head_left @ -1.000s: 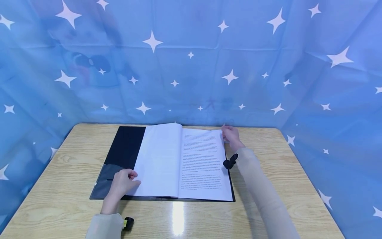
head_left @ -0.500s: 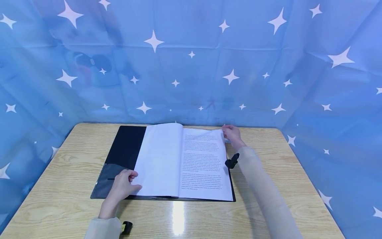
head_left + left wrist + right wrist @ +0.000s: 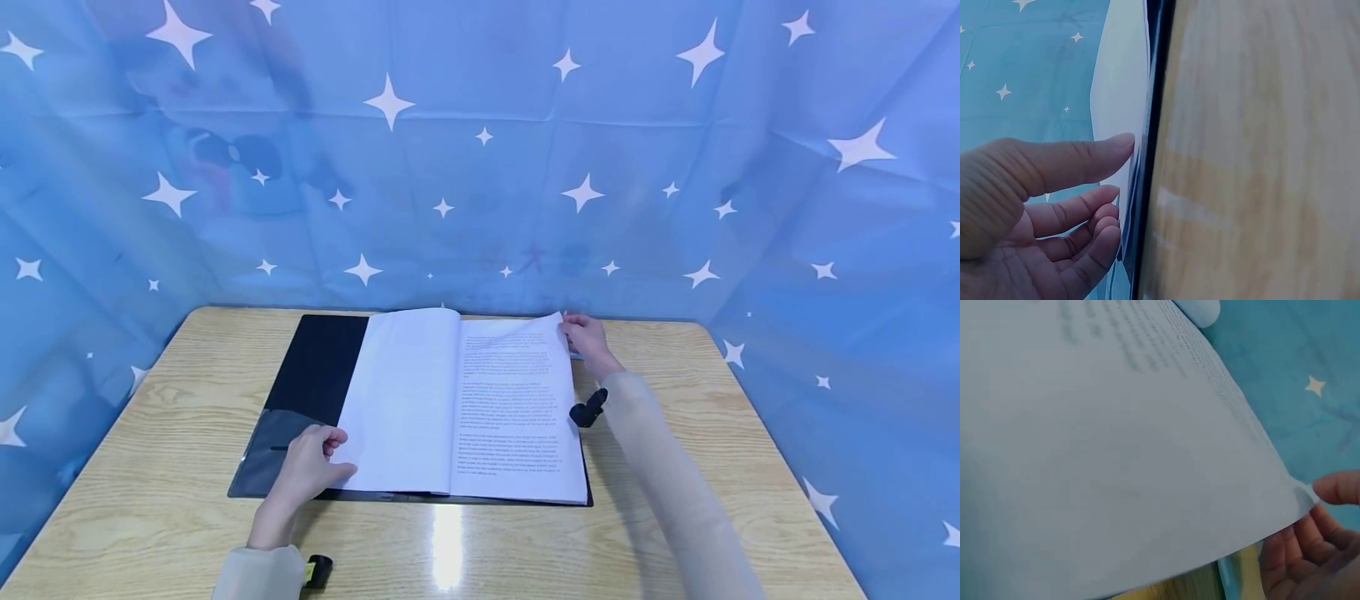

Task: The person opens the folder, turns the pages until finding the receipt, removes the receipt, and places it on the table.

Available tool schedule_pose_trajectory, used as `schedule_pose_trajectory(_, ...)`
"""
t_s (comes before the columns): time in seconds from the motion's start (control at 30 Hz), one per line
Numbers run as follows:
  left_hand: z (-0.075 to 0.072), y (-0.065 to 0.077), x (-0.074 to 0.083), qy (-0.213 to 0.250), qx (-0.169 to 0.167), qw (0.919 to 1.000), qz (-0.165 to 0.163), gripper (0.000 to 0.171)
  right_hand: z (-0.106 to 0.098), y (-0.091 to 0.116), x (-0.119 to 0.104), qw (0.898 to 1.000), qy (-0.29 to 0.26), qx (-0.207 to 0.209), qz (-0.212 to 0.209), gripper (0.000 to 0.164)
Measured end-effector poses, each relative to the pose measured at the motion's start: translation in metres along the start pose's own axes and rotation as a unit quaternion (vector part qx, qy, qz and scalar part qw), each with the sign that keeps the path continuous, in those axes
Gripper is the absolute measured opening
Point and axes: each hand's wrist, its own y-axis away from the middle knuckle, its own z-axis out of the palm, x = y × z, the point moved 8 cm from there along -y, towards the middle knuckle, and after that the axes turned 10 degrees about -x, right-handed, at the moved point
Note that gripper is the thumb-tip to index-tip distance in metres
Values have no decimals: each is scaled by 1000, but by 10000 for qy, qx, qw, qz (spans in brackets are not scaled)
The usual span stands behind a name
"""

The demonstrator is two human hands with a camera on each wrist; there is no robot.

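Note:
A black folder (image 3: 313, 358) lies open on the wooden table, with a thick stack of white paper in it. The left-hand page (image 3: 401, 400) is blank; the right-hand page (image 3: 513, 417) carries printed text. My right hand (image 3: 587, 340) pinches the top right corner of the printed page between thumb and fingers, and that corner is lifted. In the right wrist view the raised sheet (image 3: 1122, 487) bows up toward the camera. My left hand (image 3: 306, 462) rests at the lower left edge of the blank page, thumb (image 3: 1088, 165) and bent fingers loosely apart.
The wooden table (image 3: 150, 467) spreads around the folder, with a bright glare patch in front of it. A blue cloth (image 3: 480, 225) with white stars hangs behind and at both sides. A pale blue strip (image 3: 1227, 578) shows under the sheet beside my right hand.
My right hand has taken the printed page's top right corner and raised it slightly up and outward, so the sheet now curves. The left hand has hardly moved.

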Motion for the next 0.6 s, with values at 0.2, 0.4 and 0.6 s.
schedule_pose_trajectory(0.2,1,-1,-3,29,8,10000,-61,35,1,7,-5,9999,-48,-109,-87,40)
schedule_pose_trajectory(0.4,2,0,-3,35,-2,10000,-78,35,3,17,-11,9991,55,-373,-190,40)
schedule_pose_trajectory(0.6,2,1,-2,63,-4,10000,-55,36,8,28,-15,9964,-185,-765,-303,38)
